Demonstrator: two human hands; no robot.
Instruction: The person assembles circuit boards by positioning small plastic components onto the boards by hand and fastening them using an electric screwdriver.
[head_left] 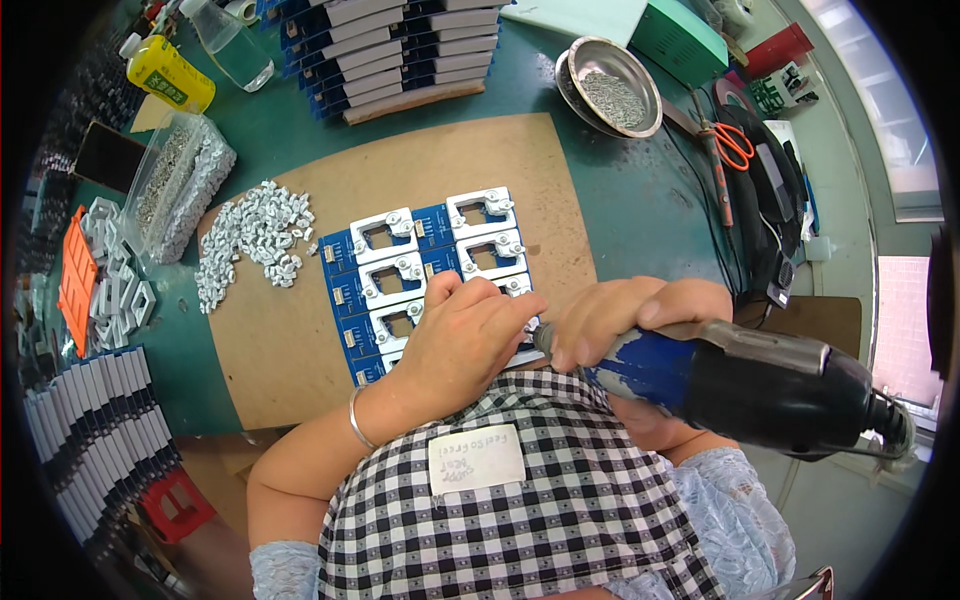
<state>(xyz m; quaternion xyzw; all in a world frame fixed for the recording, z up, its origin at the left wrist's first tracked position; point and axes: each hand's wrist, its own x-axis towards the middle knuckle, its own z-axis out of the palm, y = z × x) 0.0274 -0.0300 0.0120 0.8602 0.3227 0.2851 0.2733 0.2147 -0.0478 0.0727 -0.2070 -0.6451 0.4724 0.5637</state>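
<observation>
A blue panel of circuit boards [345, 300] with white square frames [384, 236] lies on a brown board [300, 360]. My left hand [470, 335] rests on the panel's near right part, fingers bent over a frame. My right hand [620, 315] grips a blue and black electric screwdriver [740, 375], its tip hidden behind my left hand's fingers. A silver bangle [356, 420] circles my left wrist.
A heap of small white parts [255, 235] lies left of the panel. A metal bowl of screws [612, 88] stands at the back right, orange-handled scissors [733, 143] beside it. Stacked boards [400, 50] sit at the back, a clear bag [175, 185] and white frames [115, 285] left.
</observation>
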